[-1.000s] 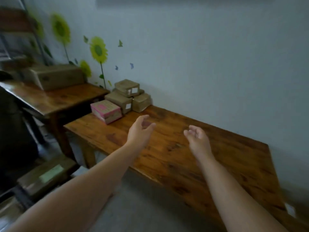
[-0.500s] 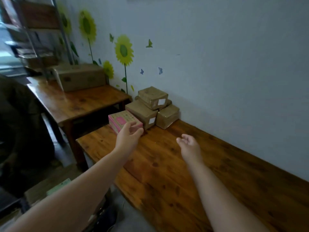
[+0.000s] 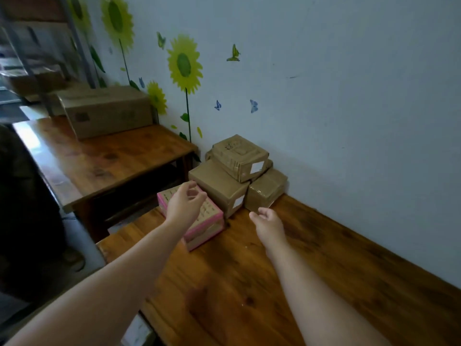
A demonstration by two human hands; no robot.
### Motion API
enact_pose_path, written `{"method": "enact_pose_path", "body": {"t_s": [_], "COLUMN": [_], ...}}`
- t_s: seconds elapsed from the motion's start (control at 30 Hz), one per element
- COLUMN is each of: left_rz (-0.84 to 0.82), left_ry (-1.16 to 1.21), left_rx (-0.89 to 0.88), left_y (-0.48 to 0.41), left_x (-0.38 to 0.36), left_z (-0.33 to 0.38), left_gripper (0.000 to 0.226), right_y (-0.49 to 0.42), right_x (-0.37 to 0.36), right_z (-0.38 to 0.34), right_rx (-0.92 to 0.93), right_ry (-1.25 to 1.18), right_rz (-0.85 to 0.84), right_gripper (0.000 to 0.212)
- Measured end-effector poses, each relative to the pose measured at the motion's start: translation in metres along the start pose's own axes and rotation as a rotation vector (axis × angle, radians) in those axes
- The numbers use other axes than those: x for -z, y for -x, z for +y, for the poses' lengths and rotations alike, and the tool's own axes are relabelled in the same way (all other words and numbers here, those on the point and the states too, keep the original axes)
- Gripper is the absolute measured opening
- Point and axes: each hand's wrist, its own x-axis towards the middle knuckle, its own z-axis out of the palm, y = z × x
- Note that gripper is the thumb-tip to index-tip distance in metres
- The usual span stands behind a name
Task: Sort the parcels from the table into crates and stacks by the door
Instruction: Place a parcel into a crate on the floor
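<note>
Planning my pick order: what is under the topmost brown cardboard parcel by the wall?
The topmost brown cardboard parcel rests on a larger brown cardboard parcel with a white label and another brown parcel behind, mostly covered.

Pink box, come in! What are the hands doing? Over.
Both open, empty: left hand over pink box, right hand near brown parcels. Nothing blocking.

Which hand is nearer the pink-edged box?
Left. The left hand is right over the pink-edged box, holding nothing; the right hand is off to the box's right, over the table.
</note>
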Motion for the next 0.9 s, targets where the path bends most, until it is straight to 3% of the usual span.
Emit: {"method": "enact_pose_path", "body": {"t_s": [0.27, 0.47, 0.73, 0.9], "left_rz": [-0.056, -0.232, -0.431, -0.472], "left_ry": [-0.122, -0.264, -0.311, -0.436], "left_rx": [0.046, 0.073, 0.156, 0.287], "left_y": [-0.143, -0.227, -0.260, -0.258], "left_x": [0.008, -0.001, -0.020, -0.014], "left_z": [-0.050, -0.078, -0.095, -0.103], "left_gripper": [0.046, 0.065, 0.066, 0.074], "right_y": [-0.081, -0.126, -0.148, -0.144], "right_x": [-0.070, -0.111, -0.128, -0.137], "right_z": [-0.011, -0.007, 0.002, 0.011], "right_rx": [-0.165, -0.315, -0.424, -0.498], "right_ry": [0.032, 0.070, 0.038, -0.007], "right_rz": [0.111, 0.155, 0.187, 0.239], "right_gripper": [0.053, 0.068, 0.076, 0.086]}}
